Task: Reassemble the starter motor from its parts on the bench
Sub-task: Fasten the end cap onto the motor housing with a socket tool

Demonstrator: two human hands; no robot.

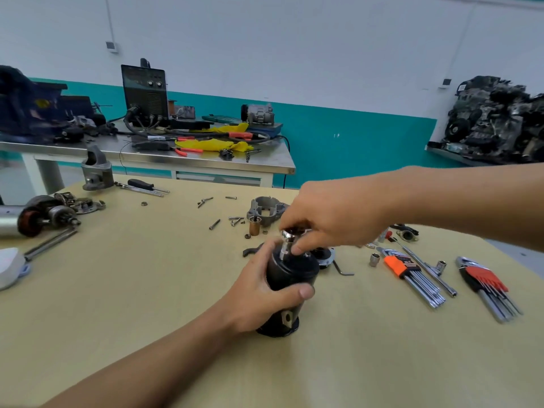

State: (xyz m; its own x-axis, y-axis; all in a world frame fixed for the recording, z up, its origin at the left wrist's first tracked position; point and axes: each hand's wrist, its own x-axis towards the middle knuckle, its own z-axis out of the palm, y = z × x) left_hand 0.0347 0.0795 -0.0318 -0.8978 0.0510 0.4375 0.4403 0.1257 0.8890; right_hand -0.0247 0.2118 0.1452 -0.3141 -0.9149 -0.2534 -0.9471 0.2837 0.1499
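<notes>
My left hand (259,293) grips a black cylindrical motor housing (290,275) standing upright on the tan bench (147,290). My right hand (332,213) pinches a chrome socket tool (287,241) set on the housing's top end. A grey aluminium end housing (266,212) lies behind, with a copper-coloured sleeve (254,226) beside it. An armature with pinion gear (44,217) lies at the far left, next to a brush plate (84,203). A grey nose casting (96,170) stands at the back left.
Loose bolts (215,223) and nuts are scattered mid-bench. Two hex key sets (412,275) (488,287), a T-handle wrench (424,265), a loose socket (374,259) and a single hex key (343,269) lie right. A screwdriver (144,184) lies back left. A steel table (176,157) stands behind.
</notes>
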